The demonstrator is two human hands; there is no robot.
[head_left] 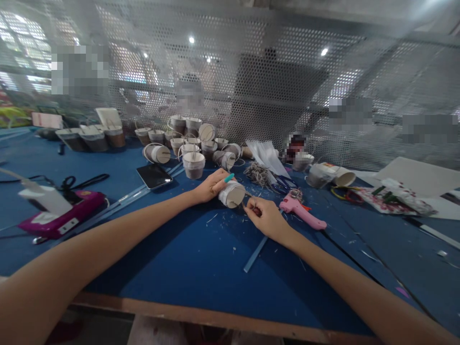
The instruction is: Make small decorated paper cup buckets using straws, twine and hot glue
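Observation:
A small white-wrapped paper cup (227,197) lies on its side over the blue table, its pale round end turned toward me. My left hand (212,186) is closed around its upper left side, with a long turquoise nail showing on the thumb. At the cup's right edge, the fingers of my right hand (265,215) are pinched on a thin strand that runs by the rim; its lower end is hard to make out. Right of that hand rests a pink glue gun (304,214). A translucent glue stick (256,255) lies below the hand.
Several small handled buckets (194,166) stand grouped at the back. A bundle of grey twine (258,174) and blue-handled scissors (286,182) lie behind my right hand. To the left are a black phone (154,176) and a purple power strip (61,218). A perforated metal screen (215,72) rises behind.

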